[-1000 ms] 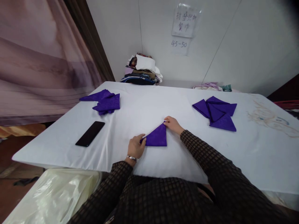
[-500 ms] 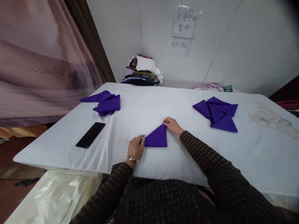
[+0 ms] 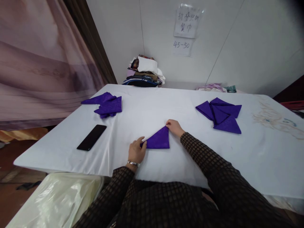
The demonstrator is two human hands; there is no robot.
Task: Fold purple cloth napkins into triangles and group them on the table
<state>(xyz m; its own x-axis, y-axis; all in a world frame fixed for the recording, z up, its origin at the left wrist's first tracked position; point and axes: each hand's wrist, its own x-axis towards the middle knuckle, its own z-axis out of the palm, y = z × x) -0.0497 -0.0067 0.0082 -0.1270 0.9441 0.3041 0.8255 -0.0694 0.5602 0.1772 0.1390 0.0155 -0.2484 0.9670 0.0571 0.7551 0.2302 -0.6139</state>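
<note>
A purple napkin (image 3: 158, 140), folded into a triangle, lies on the white tablecloth in front of me. My left hand (image 3: 137, 150) is at its left corner, thumb and fingers closed on the cloth; the tip of that corner is partly hidden. At the top corner, my right hand (image 3: 174, 127) pinches the fabric between thumb and fingers. Several folded purple napkins (image 3: 223, 115) overlap one another at the right of the table. A looser purple bundle of cloth (image 3: 109, 106) rests at the far left.
A black phone (image 3: 91, 137) lies on the white table (image 3: 152, 101) to the left. Behind the table is a stack of folded clothes (image 3: 144, 72) against the wall. A plastic-covered white container (image 3: 59, 196) stands below the front left edge. A pink curtain (image 3: 42, 63) hangs at the left.
My left fingers have shifted slightly at the left corner, and more of its purple cloth shows between them. The right hand keeps its pinch on the top corner. The view has moved slightly.
</note>
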